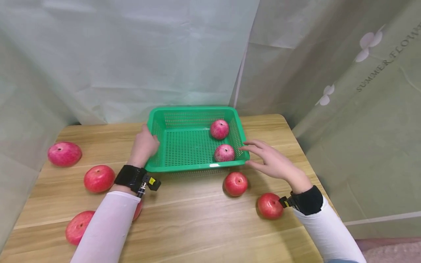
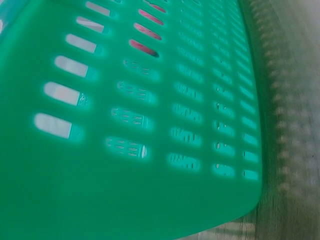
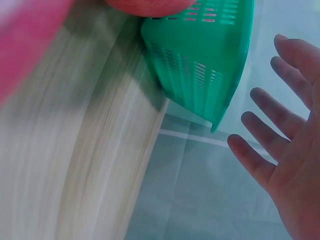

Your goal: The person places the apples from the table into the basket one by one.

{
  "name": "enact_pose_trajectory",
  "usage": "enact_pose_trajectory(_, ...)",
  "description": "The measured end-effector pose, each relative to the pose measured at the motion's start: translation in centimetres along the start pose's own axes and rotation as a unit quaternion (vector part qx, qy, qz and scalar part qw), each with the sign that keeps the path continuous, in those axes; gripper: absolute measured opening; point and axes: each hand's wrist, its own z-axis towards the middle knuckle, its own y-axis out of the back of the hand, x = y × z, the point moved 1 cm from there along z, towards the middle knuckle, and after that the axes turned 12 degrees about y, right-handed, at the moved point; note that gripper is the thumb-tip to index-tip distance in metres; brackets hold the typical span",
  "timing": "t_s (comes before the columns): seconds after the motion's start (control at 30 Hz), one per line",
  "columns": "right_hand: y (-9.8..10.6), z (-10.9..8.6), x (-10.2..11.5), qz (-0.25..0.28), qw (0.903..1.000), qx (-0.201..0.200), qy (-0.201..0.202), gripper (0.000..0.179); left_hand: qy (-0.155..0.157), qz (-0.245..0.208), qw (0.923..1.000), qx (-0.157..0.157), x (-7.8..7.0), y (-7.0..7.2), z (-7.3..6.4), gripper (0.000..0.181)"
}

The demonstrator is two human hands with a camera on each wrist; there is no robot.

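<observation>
A green plastic basket with slotted walls stands toward the back of the table. Inside it, along the right wall, are two red apples, one farther back and one nearer. My left hand grips the basket's left rim, its fingers curled over the edge. In the left wrist view the slotted basket wall fills most of the picture. At the other end my right hand has its fingers spread, fingertips right at the right rim. The right wrist view shows that hand holding nothing beside the basket.
Two apples lie in front of the basket's right side, one nearer it and one by the right wrist. Several more, such as this apple, lie at the left, one partly under the left forearm. A pale curtain hangs behind the table.
</observation>
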Motion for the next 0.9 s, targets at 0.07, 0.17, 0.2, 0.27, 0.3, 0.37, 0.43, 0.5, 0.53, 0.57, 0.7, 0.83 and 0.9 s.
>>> enact_pose_trajectory(0.07, 0.1, -0.5, 0.0, -0.002, 1.0, -0.006, -0.001, 0.052, 0.0, -0.001, 1.0, 0.0, 0.0, 0.0, 0.0, 0.07)
enact_pose_trajectory(0.17, 0.2, -1.3, 0.0, -0.007, 0.9998, -0.016, -0.003, 0.052, -0.002, -0.003, 1.0, 0.0, 0.0, 0.1, 0.0, 0.07)
enact_pose_trajectory(0.2, 0.2, -1.6, 0.0, -0.01, 0.9998, -0.018, -0.003, 0.052, -0.001, -0.002, 1.0, 0.0, 0.0, 0.1, 0.1, 0.07)
enact_pose_trajectory(0.27, 0.3, -2.1, 0.0, -0.014, 0.9997, -0.02, -0.007, 0.052, 0.0, -0.001, 1.0, 0.0, 0.0, 0.1, 0.1, 0.07)
enact_pose_trajectory(0.3, 0.3, -2.3, 0.0, -0.015, 0.9996, -0.021, -0.01, 0.052, 0.001, -0.002, 1.0, 0.001, 0.1, 0.0, 0.1, 0.07)
enact_pose_trajectory(0.37, 0.3, -2.8, 0.0, -0.02, 0.9995, -0.02, -0.014, 0.051, 0.002, -0.002, 1.0, 0.0, 0.1, 0.0, 0.1, 0.07)
enact_pose_trajectory(0.43, 0.4, -3.3, 0.0, -0.021, 0.9994, -0.019, -0.019, 0.05, 0.001, -0.001, 1.0, -0.001, 0.1, 0.0, 0.2, 0.07)
enact_pose_trajectory(0.5, 0.3, -3.7, 0.1, -0.025, 0.9993, -0.017, -0.023, 0.05, 0.001, 0.0, 1.0, -0.002, 0.2, -0.1, 0.2, 0.07)
enact_pose_trajectory(0.53, 0.3, -3.9, 0.1, -0.028, 0.9992, -0.016, -0.024, 0.049, 0.0, 0.001, 1.0, -0.003, 0.2, -0.1, 0.3, 0.07)
enact_pose_trajectory(0.57, 0.3, -4.2, 0.2, -0.029, 0.9992, -0.016, -0.025, 0.049, 0.0, 0.001, 1.0, -0.003, 0.2, -0.1, 0.3, 0.07)
enact_pose_trajectory(0.7, 0.2, -5.1, 0.3, -0.032, 0.9989, -0.012, -0.032, 0.046, 0.001, 0.003, 1.0, -0.004, 0.2, -0.2, 0.3, 0.071)
enact_pose_trajectory(0.83, 0.0, -6.1, 0.2, -0.032, 0.9988, -0.005, -0.038, 0.043, -0.003, 0.006, 1.0, -0.007, 0.2, -0.2, 0.2, 0.07)
enact_pose_trajectory(0.9, -0.2, -6.4, 0.2, -0.033, 0.9987, 0.0, -0.039, 0.042, -0.004, 0.006, 0.9999, -0.007, 0.2, -0.2, 0.2, 0.069)
